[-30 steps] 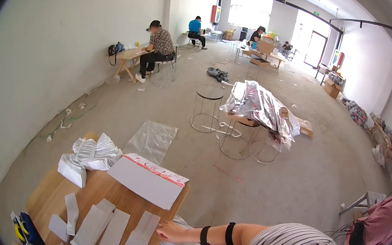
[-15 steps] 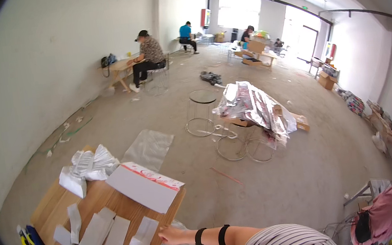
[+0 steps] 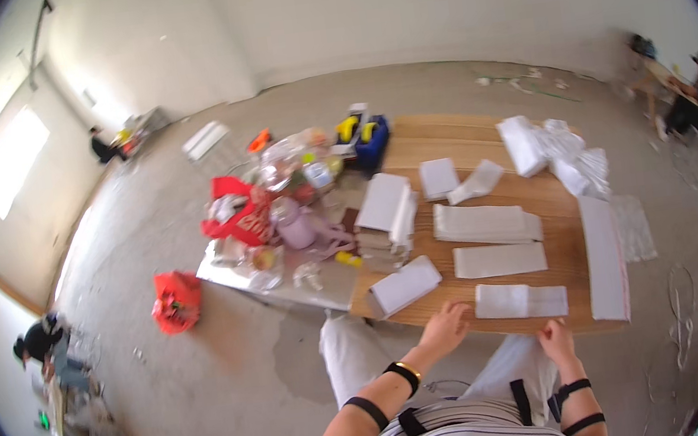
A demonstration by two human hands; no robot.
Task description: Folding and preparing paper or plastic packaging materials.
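My left hand (image 3: 447,329) is at the near edge of the wooden table, fingers loosely bent and apart, with nothing seen in them. It is close to the left end of a flat white strip (image 3: 520,301). My right hand (image 3: 557,340) is curled closed at the same edge, just below that strip's right end; whatever its fingers hold, if anything, is hidden. Beyond lie a second white strip (image 3: 500,259) and a wider white stack (image 3: 486,224). A white box-shaped piece (image 3: 407,286) lies left of my left hand, in front of a pile of white folded pieces (image 3: 383,203).
The wooden table (image 3: 426,134) also bears a long white box (image 3: 604,261), crumpled white wrapping (image 3: 563,152) and a blue tape dispenser (image 3: 373,147). A side table holds a lilac bottle (image 3: 292,223) and red bag (image 3: 237,212). Another red bag (image 3: 176,301) stands on the floor. People sit farther off.
The view has swung left, bringing the side table and both my forearms into sight. My left hand, barely showing at the lower edge before, is now fully visible; my right hand remains by the table edge.
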